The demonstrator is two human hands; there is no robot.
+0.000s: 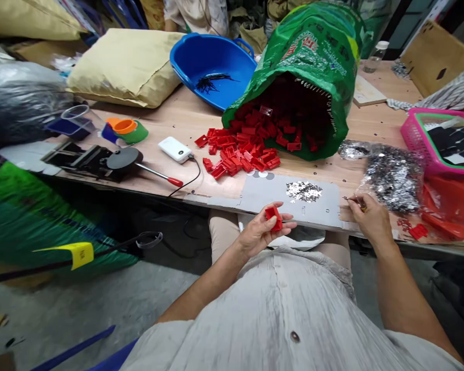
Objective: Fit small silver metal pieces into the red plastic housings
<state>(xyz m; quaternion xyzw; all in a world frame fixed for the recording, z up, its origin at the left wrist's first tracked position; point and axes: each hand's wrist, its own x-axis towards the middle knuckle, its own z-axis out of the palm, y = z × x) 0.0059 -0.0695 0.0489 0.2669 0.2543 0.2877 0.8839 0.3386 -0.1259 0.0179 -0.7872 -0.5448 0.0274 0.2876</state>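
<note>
A red plastic clip (274, 218) sits in the person's left hand (260, 233), just in front of a gray board (263, 196) lying along the near edge of the wooden surface (201, 116). The left grip is mostly closed, with thumb and fingers curled around the clip and holding it up at the fingertips. The right hand (371, 219), at the board's right end, is pinched tight between thumb and forefinger on a tiny metal piece (355, 203), too small to make out clearly. Fine work like this goes best as the hands are posed: the clip braced steady, the tiny piece held only at the fingertips, and both hands kept low near the board. A scatter of silver bits (303, 191) lies on the board. Beyond the board, a heap of more red clips (239, 149) spills from a green woven sack (309, 62) lying on its side. To the board's right sits a clear bag of silver bits (394, 178), and far behind it is a blue tub (204, 62). To the board's left lie a white power bank (175, 149) and a black lever press (100, 162).
</note>
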